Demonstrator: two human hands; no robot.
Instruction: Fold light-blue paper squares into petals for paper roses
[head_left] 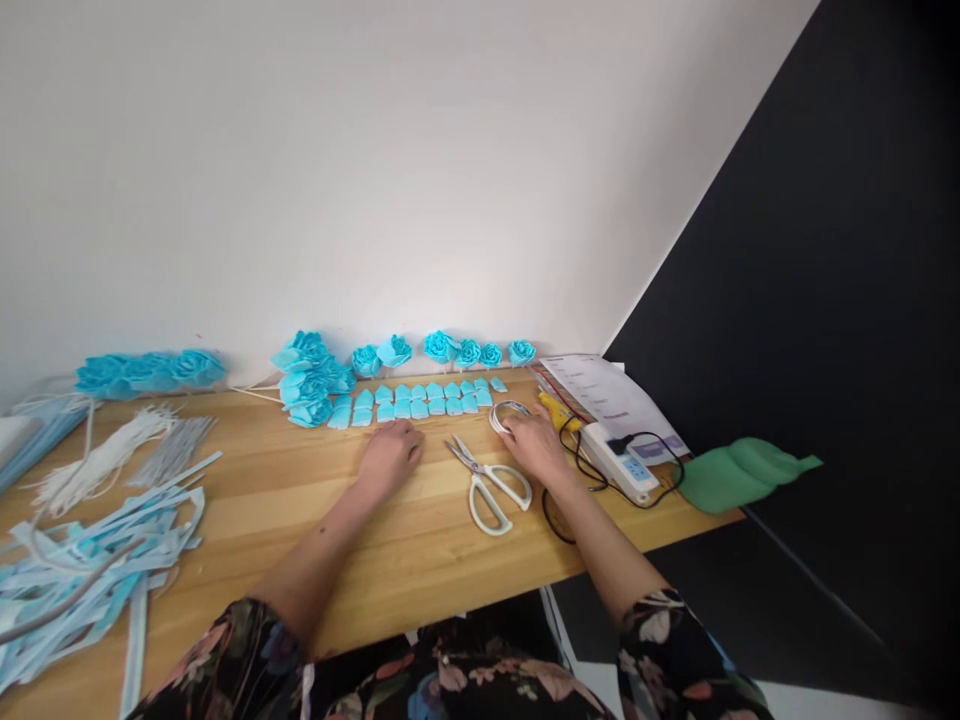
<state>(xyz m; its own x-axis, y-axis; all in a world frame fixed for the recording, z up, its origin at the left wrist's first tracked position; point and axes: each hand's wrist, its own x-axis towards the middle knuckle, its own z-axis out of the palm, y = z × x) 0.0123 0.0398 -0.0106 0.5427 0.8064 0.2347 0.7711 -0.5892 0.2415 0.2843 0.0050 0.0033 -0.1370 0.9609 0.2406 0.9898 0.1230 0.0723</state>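
Note:
My left hand (pixel 390 460) rests on the wooden table just in front of the rows of cut light-blue petals (pixel 418 408). Its fingers are loosely bent and a little apart, with nothing visible in them. My right hand (pixel 534 445) has its fingers on the near edge of a small coil of white cord or wire (pixel 510 412); the fingertips are partly hidden. Between my hands lie scissors with white handles (pixel 491 498), their blades slightly apart and pointing away. Several blue flowers (pixel 311 380) stand behind the petals along the wall.
A white power strip (pixel 619 460) with a black cable, a yellow tool (pixel 559 410), printed sheets (pixel 604 390) and a green bag-like object (pixel 742 475) are at right. Cut blue-white strips (pixel 97 560), white cords (pixel 112 455) and grey wires (pixel 172 450) lie at left.

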